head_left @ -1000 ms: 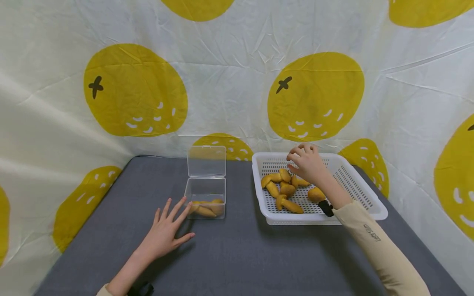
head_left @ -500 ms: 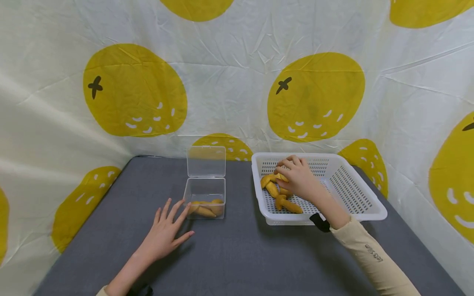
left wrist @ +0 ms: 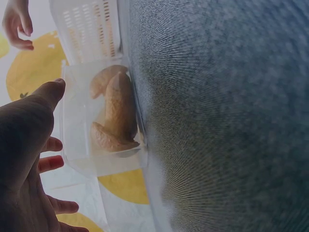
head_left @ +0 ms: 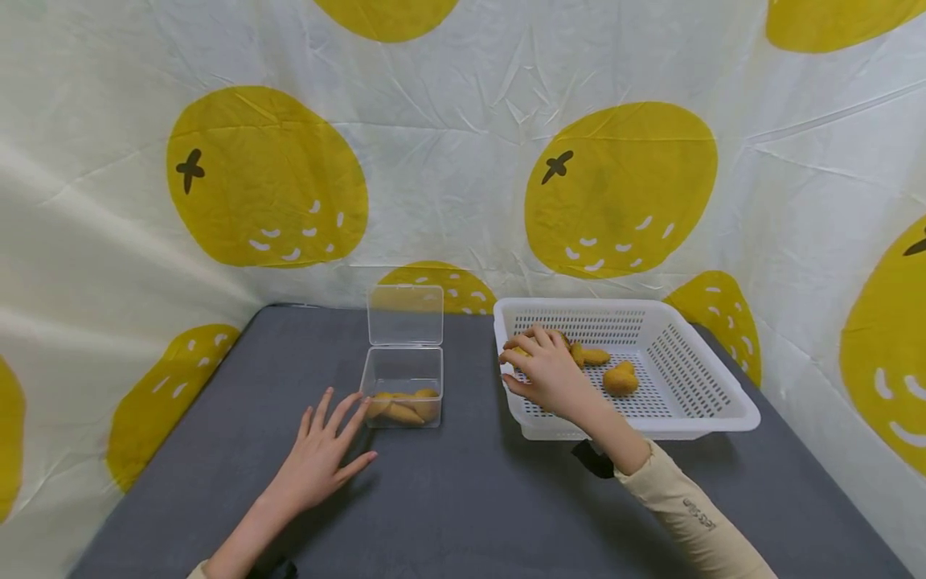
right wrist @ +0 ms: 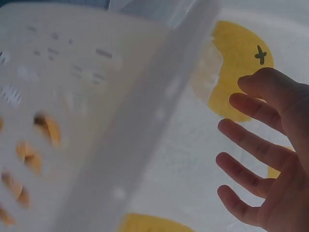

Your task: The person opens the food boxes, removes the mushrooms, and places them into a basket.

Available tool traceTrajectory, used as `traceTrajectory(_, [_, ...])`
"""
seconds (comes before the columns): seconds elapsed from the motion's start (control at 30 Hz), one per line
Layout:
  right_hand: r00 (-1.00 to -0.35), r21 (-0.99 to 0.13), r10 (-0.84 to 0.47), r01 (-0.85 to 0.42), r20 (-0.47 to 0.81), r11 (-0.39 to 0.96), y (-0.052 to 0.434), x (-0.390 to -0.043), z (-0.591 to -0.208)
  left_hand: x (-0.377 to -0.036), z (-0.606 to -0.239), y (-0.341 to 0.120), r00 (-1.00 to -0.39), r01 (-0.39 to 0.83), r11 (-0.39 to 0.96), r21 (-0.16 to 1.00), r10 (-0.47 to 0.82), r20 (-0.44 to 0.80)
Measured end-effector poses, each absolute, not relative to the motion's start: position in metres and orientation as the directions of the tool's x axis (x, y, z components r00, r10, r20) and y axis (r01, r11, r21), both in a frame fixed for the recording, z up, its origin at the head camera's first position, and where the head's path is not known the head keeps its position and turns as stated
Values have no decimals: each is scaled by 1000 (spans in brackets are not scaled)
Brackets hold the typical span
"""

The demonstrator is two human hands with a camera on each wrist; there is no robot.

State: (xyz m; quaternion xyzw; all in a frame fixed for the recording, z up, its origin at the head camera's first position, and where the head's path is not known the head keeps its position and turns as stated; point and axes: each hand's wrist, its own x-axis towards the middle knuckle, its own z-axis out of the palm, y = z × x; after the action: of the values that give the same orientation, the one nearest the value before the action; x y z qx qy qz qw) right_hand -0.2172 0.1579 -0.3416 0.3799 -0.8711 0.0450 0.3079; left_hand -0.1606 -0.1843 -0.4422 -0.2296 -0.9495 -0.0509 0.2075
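My left hand [head_left: 314, 466] is spread with straight fingers, its fingertips right at the near left corner of a clear plastic box [head_left: 401, 366]. A few yellow-brown mushrooms [left wrist: 120, 108] lie at the bottom of that box. Over the left part of a white perforated basket [head_left: 731, 422] hovers my right hand [head_left: 550, 378], palm down with loosely bent fingers. In the right wrist view those fingers stand apart with nothing between them, beside the basket wall [right wrist: 111, 130]. Inside the basket, one mushroom [head_left: 620, 378] lies near the middle; several others are partly hidden under my right hand.
The box's hinged lid [head_left: 405, 316] stands upright behind it. A dark grey cloth [head_left: 463, 498] covers the table. Close behind the table hangs a white curtain [head_left: 448, 177] with large yellow fruit prints.
Over the basket, my right hand has moved left and nearer, uncovering the middle mushroom and covering those at the left. My left hand and the box have stayed in place.
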Motion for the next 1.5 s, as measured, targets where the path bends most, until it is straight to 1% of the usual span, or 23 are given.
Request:
traceTrajectory(0.13, [-555,114,-620,-687,554,718,142,-216,-347,-161,-441,-185,-819,447,895,-1,410,401])
traceTrajectory(0.2, [-563,109,-616,-683,552,722,134,-216,-348,-162,-440,-185,-822,444,896,0,407,397])
traceTrajectory(0.43, [-543,127,-643,-703,541,700,100,-223,-352,-164,-437,-184,-831,443,896,12,405,381])
traceTrajectory(0.53, [-547,144,-663,-706,511,693,85,-229,-355,-164,-436,-183,-834,444,896,25,403,377])
traceTrajectory(0.63, [-565,153,-682,-707,463,690,72,-234,-359,-165,-437,-182,-836,443,896,26,403,372])
traceTrajectory(0.8, [-587,147,-707,-719,395,679,52,-240,-364,-164,-439,-182,-837,442,896,31,400,374])
traceTrajectory(1.03, [-580,202,-736,-720,350,664,27,-247,-372,-164,-439,-184,-831,448,893,35,402,386])
traceTrajectory(1.17, [-583,187,-750,-736,313,651,19,-252,-382,-165,-441,-184,-834,448,893,39,401,380])
traceTrajectory(1.33, [-569,162,-767,-762,295,627,15,-260,-390,-165,-441,-184,-840,447,893,56,398,368])
traceTrajectory(1.5, [-550,171,-803,-790,227,589,9,-266,-392,-165,-441,-186,-839,448,893,49,400,370])
